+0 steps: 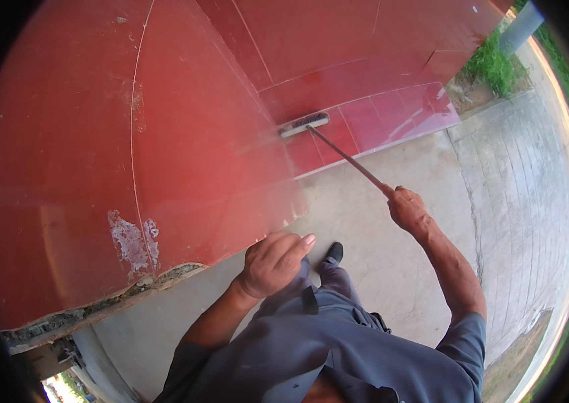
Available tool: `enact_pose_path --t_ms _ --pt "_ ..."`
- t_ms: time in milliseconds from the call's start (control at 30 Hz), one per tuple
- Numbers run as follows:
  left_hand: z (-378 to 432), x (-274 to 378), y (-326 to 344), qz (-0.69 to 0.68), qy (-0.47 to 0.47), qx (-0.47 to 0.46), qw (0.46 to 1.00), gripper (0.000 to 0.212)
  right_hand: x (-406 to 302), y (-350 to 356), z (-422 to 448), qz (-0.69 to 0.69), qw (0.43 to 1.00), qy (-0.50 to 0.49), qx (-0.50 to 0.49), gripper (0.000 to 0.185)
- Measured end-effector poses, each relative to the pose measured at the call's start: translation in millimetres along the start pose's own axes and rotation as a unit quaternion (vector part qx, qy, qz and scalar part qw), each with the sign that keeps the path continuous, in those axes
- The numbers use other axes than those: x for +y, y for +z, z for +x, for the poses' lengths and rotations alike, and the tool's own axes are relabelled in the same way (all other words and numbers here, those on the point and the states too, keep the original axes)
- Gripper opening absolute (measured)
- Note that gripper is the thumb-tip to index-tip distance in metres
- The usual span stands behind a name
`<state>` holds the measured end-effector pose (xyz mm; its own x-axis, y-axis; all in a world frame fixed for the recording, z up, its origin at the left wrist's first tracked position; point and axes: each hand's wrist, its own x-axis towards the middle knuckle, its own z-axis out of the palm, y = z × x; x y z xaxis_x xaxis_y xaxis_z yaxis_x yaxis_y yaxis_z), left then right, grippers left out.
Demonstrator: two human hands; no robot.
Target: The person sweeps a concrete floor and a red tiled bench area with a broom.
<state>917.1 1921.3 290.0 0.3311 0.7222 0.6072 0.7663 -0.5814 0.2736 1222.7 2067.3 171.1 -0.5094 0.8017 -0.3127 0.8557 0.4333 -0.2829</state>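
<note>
My right hand is closed around the upper end of a thin brown broom handle. At the handle's far end, a white broom head with dark bristles lies at the red tiled ledge, against the red surface behind it. My left hand is curled with its thumb stretched out, next to the lower edge of a large red tiled slab. Nothing shows in its grasp; the undersides of its fingers are hidden.
The red slab has a chipped, broken edge and a pale worn patch. Grey concrete floor with a crack runs to grooved paving on the right. Green plants and a grey post stand at the upper right.
</note>
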Motion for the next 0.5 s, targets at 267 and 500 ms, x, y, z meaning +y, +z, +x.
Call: enact_pose_path --t_ms 267,500 --pt "4 2 0 -0.002 -0.007 -0.008 1.0 0.048 5 27 -4 0.011 1.0 -0.002 0.006 0.042" --pt "-5 0 5 -0.005 -0.012 0.005 1.0 0.05 -8 11 -9 0.0 1.0 0.017 0.01 0.043"
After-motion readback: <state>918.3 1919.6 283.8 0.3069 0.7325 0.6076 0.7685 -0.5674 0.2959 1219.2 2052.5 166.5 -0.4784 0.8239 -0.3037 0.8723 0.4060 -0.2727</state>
